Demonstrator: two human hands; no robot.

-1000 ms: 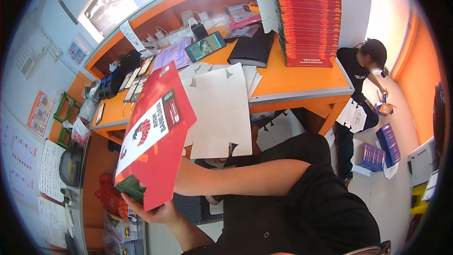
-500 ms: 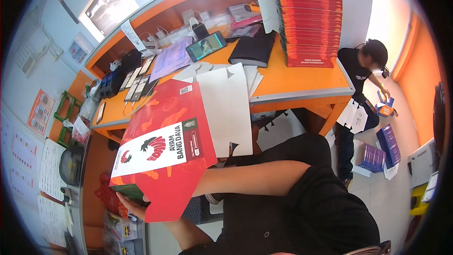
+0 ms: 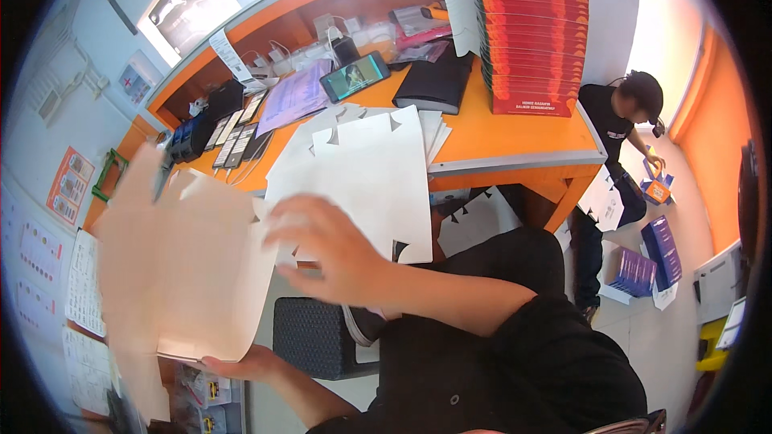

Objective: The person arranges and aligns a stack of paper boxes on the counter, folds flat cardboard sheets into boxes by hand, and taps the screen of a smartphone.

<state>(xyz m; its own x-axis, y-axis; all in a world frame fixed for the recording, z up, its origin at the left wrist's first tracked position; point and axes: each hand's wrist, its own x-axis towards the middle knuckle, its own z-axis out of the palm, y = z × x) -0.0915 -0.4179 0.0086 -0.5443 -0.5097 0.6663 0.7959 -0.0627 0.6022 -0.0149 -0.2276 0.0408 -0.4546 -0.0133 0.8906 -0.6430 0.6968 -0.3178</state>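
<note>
At the left stands a partly folded cardboard box (image 3: 201, 257), its pale, unprinted inside turned toward me and its edges blurred by motion. My left hand (image 3: 245, 363) grips its lower edge, with the fingers partly hidden by the card. Just right of the box, my right hand (image 3: 326, 249) is smeared by motion, fingers apart, holding nothing. Behind that hand, flat white die-cut box blanks (image 3: 370, 181) lie in a pile at the orange table's near edge, partly overhanging it.
The orange table (image 3: 515, 149) carries a tall stack of red box blanks (image 3: 535, 40), a black notebook (image 3: 434, 84), a propped phone (image 3: 354, 77) and several other phones. A dark textured stool (image 3: 310, 337) stands below. At right, a person (image 3: 623, 116) handles a small blue-orange box (image 3: 658, 187) near purple boxes (image 3: 631, 271).
The box has swung left and turned from its red printed outside to its pale inside. My right hand has come out from behind it and now shows empty.
</note>
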